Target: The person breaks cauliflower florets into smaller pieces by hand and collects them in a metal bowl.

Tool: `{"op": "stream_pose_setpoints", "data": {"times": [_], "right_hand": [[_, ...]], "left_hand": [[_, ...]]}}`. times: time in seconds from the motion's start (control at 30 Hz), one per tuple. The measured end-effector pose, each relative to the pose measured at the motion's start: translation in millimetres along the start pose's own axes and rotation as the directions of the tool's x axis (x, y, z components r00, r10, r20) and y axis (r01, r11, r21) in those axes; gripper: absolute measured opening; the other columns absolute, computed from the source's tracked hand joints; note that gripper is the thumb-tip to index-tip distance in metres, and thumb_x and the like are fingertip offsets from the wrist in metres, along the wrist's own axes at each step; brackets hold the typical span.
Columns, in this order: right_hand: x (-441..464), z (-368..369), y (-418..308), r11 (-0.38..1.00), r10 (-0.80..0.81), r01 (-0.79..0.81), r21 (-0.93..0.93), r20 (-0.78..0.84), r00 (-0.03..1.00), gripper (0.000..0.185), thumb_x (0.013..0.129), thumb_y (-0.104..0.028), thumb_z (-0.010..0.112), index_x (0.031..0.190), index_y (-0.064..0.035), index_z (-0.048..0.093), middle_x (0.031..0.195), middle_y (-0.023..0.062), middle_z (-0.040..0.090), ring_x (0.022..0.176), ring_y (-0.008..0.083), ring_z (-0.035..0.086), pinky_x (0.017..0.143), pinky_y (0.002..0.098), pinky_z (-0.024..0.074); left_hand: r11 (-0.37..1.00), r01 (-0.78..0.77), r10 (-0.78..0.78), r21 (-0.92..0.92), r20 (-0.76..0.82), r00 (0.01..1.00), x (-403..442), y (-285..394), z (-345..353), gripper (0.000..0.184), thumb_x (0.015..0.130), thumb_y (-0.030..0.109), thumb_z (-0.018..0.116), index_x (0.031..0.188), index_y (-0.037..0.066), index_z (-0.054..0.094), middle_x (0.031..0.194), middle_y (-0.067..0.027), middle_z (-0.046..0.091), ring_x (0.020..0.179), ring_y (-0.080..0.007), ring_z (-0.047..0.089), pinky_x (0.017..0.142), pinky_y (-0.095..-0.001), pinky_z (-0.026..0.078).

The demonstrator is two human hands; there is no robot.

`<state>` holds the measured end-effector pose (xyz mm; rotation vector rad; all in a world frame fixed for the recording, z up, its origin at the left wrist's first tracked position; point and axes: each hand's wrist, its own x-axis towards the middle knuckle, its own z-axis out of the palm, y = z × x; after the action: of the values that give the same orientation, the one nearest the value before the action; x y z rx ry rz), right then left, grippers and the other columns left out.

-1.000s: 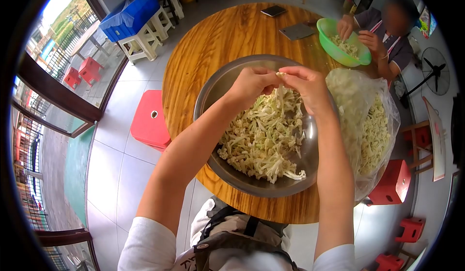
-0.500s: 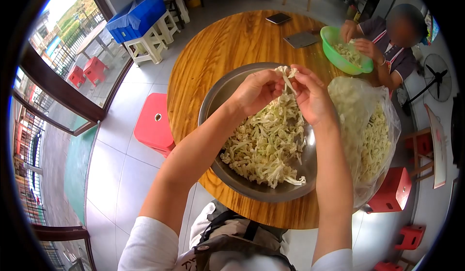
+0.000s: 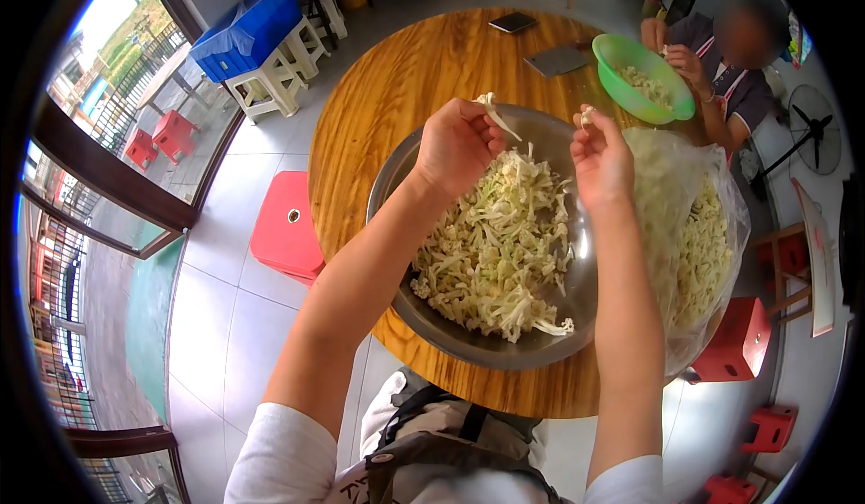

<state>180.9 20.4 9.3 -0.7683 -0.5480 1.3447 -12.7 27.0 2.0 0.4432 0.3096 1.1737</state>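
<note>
My left hand (image 3: 462, 146) pinches a pale cauliflower floret (image 3: 494, 115) with a long stem, above the far left rim of a wide metal bowl (image 3: 393, 180). A smaller cauliflower piece (image 3: 587, 117) sits between the thumb and finger of my right hand (image 3: 602, 160), over the bowl's far right side. Under both hands, torn cauliflower florets (image 3: 491, 252) are heaped in the bowl. To the right of it stands a clear plastic bag (image 3: 662, 225) full of similar florets.
Across the round wooden table (image 3: 405, 63), a person (image 3: 712, 72) handles florets over a green bowl (image 3: 622, 90). A cleaver (image 3: 556, 61) and a phone (image 3: 513, 22) lie at the far side. Red stools (image 3: 286, 225) stand around, and a blue crate (image 3: 248, 31) rests on white stools.
My hands have moved apart, left hand leftward and right hand rightward. The cauliflower held between them is now in two pieces, one in each hand.
</note>
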Motion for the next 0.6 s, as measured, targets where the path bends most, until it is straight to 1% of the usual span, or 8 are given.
{"op": "stream_pose_setpoints", "data": {"times": [0.07,0.13,0.17,0.27,0.37,0.43,0.5,0.6], "right_hand": [[-1,2,0,0.998,0.010,-0.009,-0.058,0.018,1.000,0.018,0.081,-0.018,0.062,0.091,-0.0032,0.060,0.075,0.0002,0.057,0.063,0.0057,0.048,0.057,0.0196,0.0407],[-8,10,2,0.964,-0.033,0.025,-0.265,-0.024,0.999,0.022,0.082,-0.024,0.063,0.089,-0.0035,0.061,0.073,-0.0001,0.056,0.062,0.0055,0.048,0.056,0.0193,0.0396],[-11,13,4,0.930,-0.057,0.037,-0.365,-0.042,0.998,0.024,0.082,-0.027,0.063,0.089,-0.0036,0.061,0.072,-0.0003,0.056,0.062,0.0054,0.047,0.056,0.0191,0.0390],[-12,11,10,0.739,-0.133,0.160,-0.654,0.091,0.987,0.032,0.084,-0.036,0.061,0.086,-0.0041,0.062,0.071,-0.0003,0.057,0.061,0.0064,0.048,0.056,0.0202,0.0384],[-13,7,17,0.512,-0.176,0.217,-0.831,0.145,0.974,0.042,0.085,-0.043,0.057,0.093,-0.0018,0.062,0.069,0.0031,0.059,0.063,0.0115,0.053,0.059,0.0243,0.0418],[-8,9,15,0.413,-0.226,0.278,-0.867,0.198,0.954,0.043,0.085,-0.043,0.056,0.097,-0.0020,0.062,0.069,0.0052,0.059,0.064,0.0139,0.055,0.061,0.0267,0.0436],[-9,8,17,0.346,-0.284,0.337,-0.876,0.245,0.927,0.044,0.084,-0.043,0.056,0.100,-0.0031,0.061,0.069,0.0077,0.061,0.065,0.0167,0.057,0.062,0.0294,0.0451],[-10,4,18,0.305,-0.356,0.368,-0.878,0.254,0.899,0.043,0.084,-0.042,0.056,0.101,-0.0029,0.060,0.070,0.0107,0.061,0.065,0.0205,0.059,0.063,0.0314,0.0458]], "left_hand": [[0.998,-0.035,0.038,0.049,-0.065,0.997,-1,-2,3,0.013,0.076,0.013,0.050,0.081,0.001,0.053,0.076,-0.0080,0.054,0.064,-0.0166,0.046,0.062,-0.0293,0.041],[0.990,-0.062,0.086,0.127,-0.194,0.977,-6,-5,16,0.014,0.077,0.014,0.049,0.083,0.002,0.053,0.078,-0.0084,0.054,0.064,-0.0162,0.046,0.063,-0.0298,0.041],[0.980,-0.058,0.095,0.188,-0.196,0.976,-5,-6,14,0.015,0.077,0.014,0.050,0.084,0.001,0.053,0.079,-0.0087,0.054,0.064,-0.0162,0.047,0.063,-0.0300,0.041],[0.899,-0.035,0.136,0.437,-0.204,0.969,-1,-8,7,0.018,0.078,0.016,0.053,0.086,0.000,0.052,0.082,-0.0095,0.055,0.064,-0.0159,0.048,0.061,-0.0303,0.041],[0.669,0.036,0.184,0.743,-0.212,0.960,2,-13,-6,0.025,0.077,0.019,0.060,0.090,-0.002,0.057,0.088,-0.0102,0.058,0.068,-0.0161,0.053,0.062,-0.0295,0.042],[0.318,0.046,0.267,0.947,-0.135,0.954,5,-18,-7,0.027,0.075,0.020,0.060,0.091,-0.001,0.062,0.083,-0.0099,0.060,0.069,-0.0193,0.057,0.064,-0.0313,0.044],[-0.112,0.023,0.403,0.993,0.024,0.915,4,-25,-10,0.027,0.073,0.023,0.061,0.091,0.004,0.068,0.084,-0.0111,0.064,0.077,-0.0210,0.061,0.071,-0.0308,0.046],[-0.017,-0.054,0.174,0.998,0.057,0.983,-2,-26,-2,0.024,0.073,0.024,0.062,0.085,0.004,0.069,0.076,-0.0099,0.065,0.072,-0.0169,0.060,0.068,-0.0295,0.046]]}}
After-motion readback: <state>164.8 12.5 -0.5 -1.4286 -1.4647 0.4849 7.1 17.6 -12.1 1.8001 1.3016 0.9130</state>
